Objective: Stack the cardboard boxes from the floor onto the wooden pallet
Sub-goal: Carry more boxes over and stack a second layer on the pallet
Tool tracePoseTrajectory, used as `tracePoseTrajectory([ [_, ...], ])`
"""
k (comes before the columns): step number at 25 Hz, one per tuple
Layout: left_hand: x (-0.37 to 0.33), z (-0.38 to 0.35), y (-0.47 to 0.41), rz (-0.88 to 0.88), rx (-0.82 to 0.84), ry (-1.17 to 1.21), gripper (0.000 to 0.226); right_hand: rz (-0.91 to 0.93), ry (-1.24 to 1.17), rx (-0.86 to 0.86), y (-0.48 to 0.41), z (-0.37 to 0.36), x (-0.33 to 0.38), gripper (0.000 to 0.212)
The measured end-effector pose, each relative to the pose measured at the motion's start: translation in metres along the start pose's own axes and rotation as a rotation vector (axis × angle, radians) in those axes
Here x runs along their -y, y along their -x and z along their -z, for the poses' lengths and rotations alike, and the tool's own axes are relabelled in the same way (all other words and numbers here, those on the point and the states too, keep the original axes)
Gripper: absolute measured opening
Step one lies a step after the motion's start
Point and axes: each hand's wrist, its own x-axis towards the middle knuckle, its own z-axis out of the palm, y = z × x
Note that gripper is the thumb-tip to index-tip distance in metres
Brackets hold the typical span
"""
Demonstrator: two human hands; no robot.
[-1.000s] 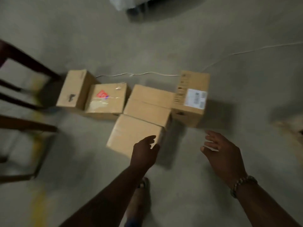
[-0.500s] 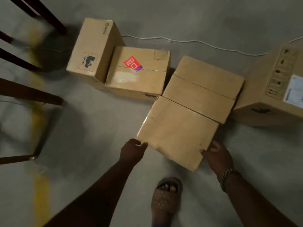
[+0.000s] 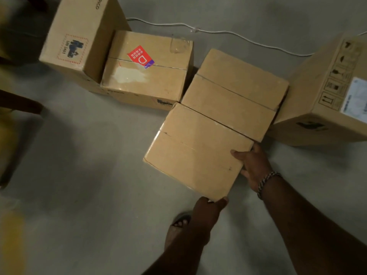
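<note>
Cardboard box (image 3: 198,155) nearest me is lying skewed on the floor (image 3: 89,185), its far side touching the next plain box (image 3: 234,92). My right grip (image 3: 253,165) is clamping its right edge, thumb on top; my left grip (image 3: 208,207) is curling round its near corner, both sitting on the half toward me.

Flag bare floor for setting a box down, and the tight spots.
Bare floor left of near box, in front of sticker box; also in front of right box, right of the right hand. Crowded: boxes abut, no hand gap.
</note>
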Motion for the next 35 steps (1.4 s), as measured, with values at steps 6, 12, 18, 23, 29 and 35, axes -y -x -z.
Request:
tracePoseTrajectory([
  [6,-0.002,0.007,0.040,-0.203,-0.222,0.164,0.076,0.004,-0.071,0.176,0.035,-0.006,0.012,0.092],
  [12,-0.045,0.040,0.101,-0.344,-0.494,0.455,0.048,0.212,0.330,0.394,0.089,-0.068,0.069,0.070],
  [18,-0.092,0.130,0.101,-0.566,-0.709,0.656,0.057,0.683,1.138,0.382,0.111,-0.161,0.082,0.061],
  [23,-0.108,0.197,0.087,-0.545,-0.657,0.686,0.066,1.021,1.436,0.180,0.118,-0.221,0.115,0.083],
  [29,-0.111,0.237,0.082,-0.449,-0.529,0.694,0.065,0.718,1.293,0.330,0.091,-0.267,0.156,0.126],
  [35,-0.095,0.226,0.101,-0.525,-0.485,0.643,0.061,0.601,0.981,0.298,0.102,-0.215,0.129,0.067],
])
